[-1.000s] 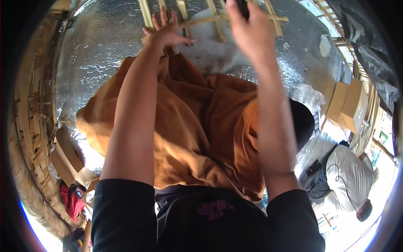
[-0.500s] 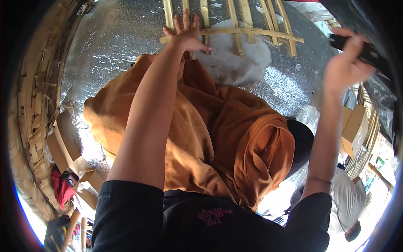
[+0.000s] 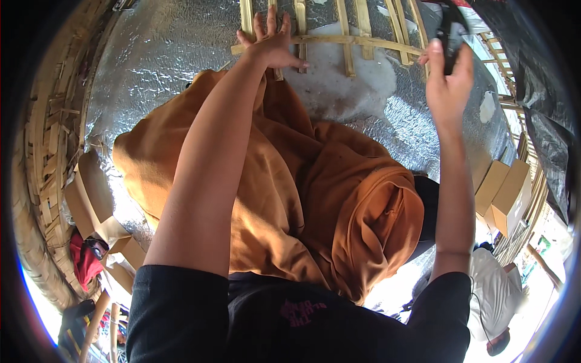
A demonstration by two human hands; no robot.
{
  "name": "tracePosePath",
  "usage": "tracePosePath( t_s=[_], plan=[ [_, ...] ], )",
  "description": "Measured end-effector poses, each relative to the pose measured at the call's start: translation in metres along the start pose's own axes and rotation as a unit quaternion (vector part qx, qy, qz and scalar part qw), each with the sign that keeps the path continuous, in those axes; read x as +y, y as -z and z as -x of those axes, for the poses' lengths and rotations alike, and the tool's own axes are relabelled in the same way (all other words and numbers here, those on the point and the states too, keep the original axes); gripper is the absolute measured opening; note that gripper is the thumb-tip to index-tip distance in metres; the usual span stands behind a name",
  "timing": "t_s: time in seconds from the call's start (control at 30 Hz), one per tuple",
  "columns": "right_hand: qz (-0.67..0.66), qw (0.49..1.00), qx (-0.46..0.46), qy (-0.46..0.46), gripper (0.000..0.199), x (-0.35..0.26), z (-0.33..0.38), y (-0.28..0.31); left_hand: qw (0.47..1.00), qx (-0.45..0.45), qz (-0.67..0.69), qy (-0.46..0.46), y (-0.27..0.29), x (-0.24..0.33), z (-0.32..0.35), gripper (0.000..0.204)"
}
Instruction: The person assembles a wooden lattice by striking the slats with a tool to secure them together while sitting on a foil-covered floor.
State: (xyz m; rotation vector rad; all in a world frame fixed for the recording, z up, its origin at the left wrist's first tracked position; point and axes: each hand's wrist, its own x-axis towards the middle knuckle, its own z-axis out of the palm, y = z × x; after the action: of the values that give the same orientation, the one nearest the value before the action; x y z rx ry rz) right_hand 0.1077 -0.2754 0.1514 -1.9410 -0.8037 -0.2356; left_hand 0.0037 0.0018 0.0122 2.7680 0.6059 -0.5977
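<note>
My left hand (image 3: 271, 47) lies spread and flat on a bamboo slat frame (image 3: 330, 40) at the far side. One cross strip ties several upright slats together, and silvery foil sheeting (image 3: 163, 54) spreads beneath them. Raised at the far right, my right hand (image 3: 449, 94) is closed around a black oblong object (image 3: 451, 39), whose kind I cannot make out through the blur. Between my arms, a large rust-brown cloth (image 3: 260, 181) lies bunched in folds, its right part gathered into a rounded opening. My left forearm reaches across above it.
Woven bamboo walling (image 3: 51, 157) runs along the left, beside an open cardboard box (image 3: 91, 196) and a red cloth (image 3: 83, 263). Another cardboard box (image 3: 505, 193) stands right. Behind it is a person in a white shirt (image 3: 493, 290). Black plastic sheeting (image 3: 541, 78) hangs far right.
My right hand has swung left and a little farther away, turning the black object from slanting to nearly upright. The left hand stays spread on the slats.
</note>
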Motion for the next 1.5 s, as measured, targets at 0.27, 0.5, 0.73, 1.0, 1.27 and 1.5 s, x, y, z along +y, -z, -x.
tracePosePath(
  t_s=[0.27,0.5,0.73,1.0,1.27,1.5],
  plan=[
    [0.005,0.989,-0.037,-0.146,0.033,0.032,0.015,-0.002,1.0,0.0,0.006,0.003,-0.001,0.003,-0.003,0.141],
    [-0.017,0.996,-0.026,-0.085,0.036,0.016,0.002,-0.011,1.0,-0.024,0.001,0.003,0.009,0.007,0.001,0.14],
    [0.21,0.855,-0.324,-0.346,0.031,0.098,0.042,-0.033,0.999,-0.04,0.002,0.005,0.014,0.01,0.005,0.14],
    [0.228,0.873,-0.313,-0.295,0.035,0.115,0.045,-0.034,0.998,-0.056,-0.001,0.005,0.019,0.015,0.009,0.139],
    [0.273,0.871,-0.327,-0.246,0.034,0.095,0.032,-0.028,0.998,-0.064,0.006,0.005,0.024,0.015,0.012,0.138],
    [0.139,0.946,-0.162,-0.245,0.038,0.061,0.02,-0.033,0.996,-0.084,0.008,0.002,0.035,0.023,0.014,0.137]
  ],
)
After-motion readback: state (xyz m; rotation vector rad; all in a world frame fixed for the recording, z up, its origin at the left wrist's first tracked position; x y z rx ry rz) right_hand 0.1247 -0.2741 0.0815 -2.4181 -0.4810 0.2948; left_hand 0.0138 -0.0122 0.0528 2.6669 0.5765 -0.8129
